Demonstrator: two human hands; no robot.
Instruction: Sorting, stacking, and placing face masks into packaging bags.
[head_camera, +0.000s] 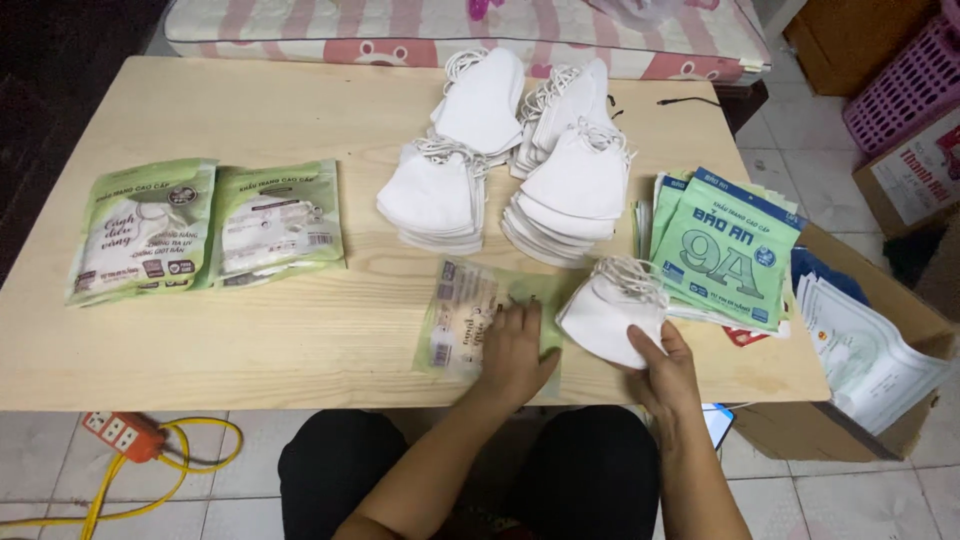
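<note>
White masks (608, 315) pinched in my right hand (668, 368), lower centre-right of frame, loops bunched on top. Left hand (515, 350) spread flat, pressing green pouch (470, 318) onto worktop (280, 330) near front edge. Masks light, soft, floppy; best gripped at folded edge. Pouch thin, slick, likely slides. Mask stacks (520, 170) above; printed pouches (725, 245) right. Open room left of centre.

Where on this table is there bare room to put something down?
Bare wood: the far left corner of the table behind the two filled packs, and the near left edge before them. Crowded: mask stacks, flat pouches, and both hands at the near right.
</note>
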